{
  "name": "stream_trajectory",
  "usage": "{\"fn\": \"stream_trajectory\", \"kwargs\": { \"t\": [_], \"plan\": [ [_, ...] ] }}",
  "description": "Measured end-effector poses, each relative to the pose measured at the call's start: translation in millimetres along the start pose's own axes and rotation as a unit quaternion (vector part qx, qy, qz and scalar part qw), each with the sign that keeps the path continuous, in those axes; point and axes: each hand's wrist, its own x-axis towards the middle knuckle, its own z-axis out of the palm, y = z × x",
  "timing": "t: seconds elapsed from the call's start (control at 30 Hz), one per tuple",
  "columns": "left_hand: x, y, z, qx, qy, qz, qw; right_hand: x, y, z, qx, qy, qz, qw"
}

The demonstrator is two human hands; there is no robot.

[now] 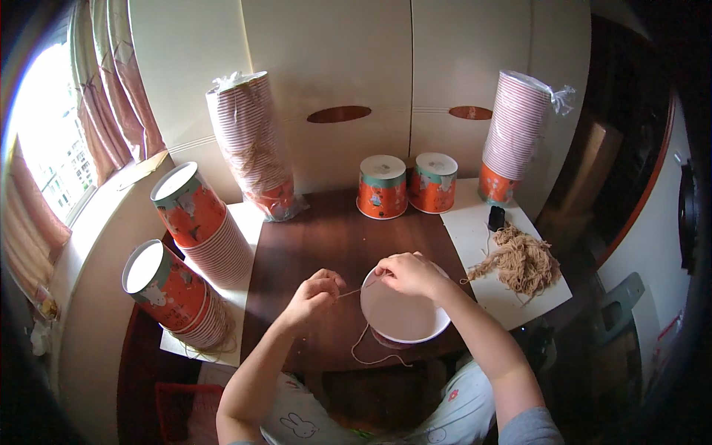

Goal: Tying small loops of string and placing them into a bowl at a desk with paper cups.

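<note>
Bucket (404, 315) mouth upward; right hand (408, 273) over rim (408, 341), pinching string (348, 294).

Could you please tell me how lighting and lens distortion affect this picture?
In the head view, the window at left is blown nearly white; the corners fall to black; the sill looks bowed near the left rim; the far right is in dim shadow; and the thin string is hard to trace at the left fingers.
</note>
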Motion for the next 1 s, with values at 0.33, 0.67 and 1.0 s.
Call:
{"fn": "stream_trajectory", "kwargs": {
  "t": [0.33,0.67,1.0],
  "plan": [
    [-28.2,42.5,-0.1,-0.454,-0.257,0.152,0.839,9.9,3.8,4.8,-0.004,-0.014,-0.109,0.994],
    [-9.3,30.0,11.0,-0.223,0.024,-0.1,0.969,-4.4,-35.9,-17.2,0.166,-0.056,-0.132,0.976],
    [7.6,10.1,34.1,-0.024,-0.009,-0.069,0.997,-9.4,-24.1,-13.4,0.024,0.008,-0.192,0.981]
  ]
}}
